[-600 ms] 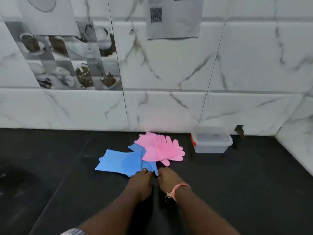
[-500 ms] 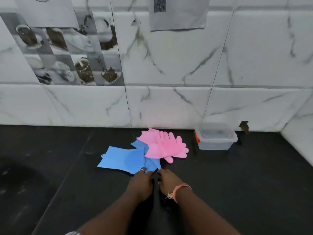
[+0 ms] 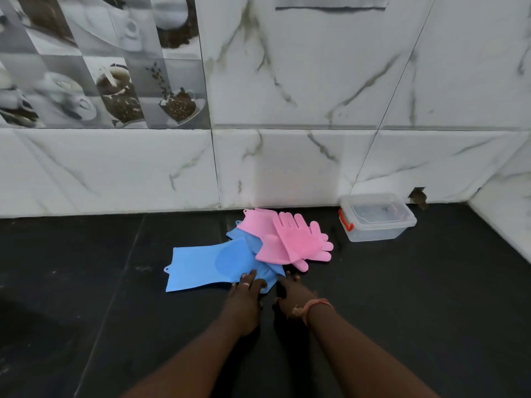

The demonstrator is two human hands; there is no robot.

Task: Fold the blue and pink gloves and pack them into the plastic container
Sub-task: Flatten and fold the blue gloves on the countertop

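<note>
Two blue gloves [image 3: 207, 264] lie flat on the black counter, partly under two pink gloves [image 3: 290, 242] that overlap them toward the wall. My left hand [image 3: 245, 303] rests with straight fingers on the near edge of the blue glove. Just right of that glove's tip, my right hand [image 3: 293, 298] lies on the counter, its fingertips beside the tip. The clear plastic container [image 3: 376, 222] with a lid and red clips stands at the back right against the wall, apart from both hands.
The white marble-tiled wall [image 3: 287, 168] rises right behind the gloves. A side wall [image 3: 505, 225] closes the right end of the counter. The black counter [image 3: 86, 282] stretches left and toward me.
The camera has tilted down and come closer. My left fingers have slid further onto the blue glove. The gloves and container have not moved.
</note>
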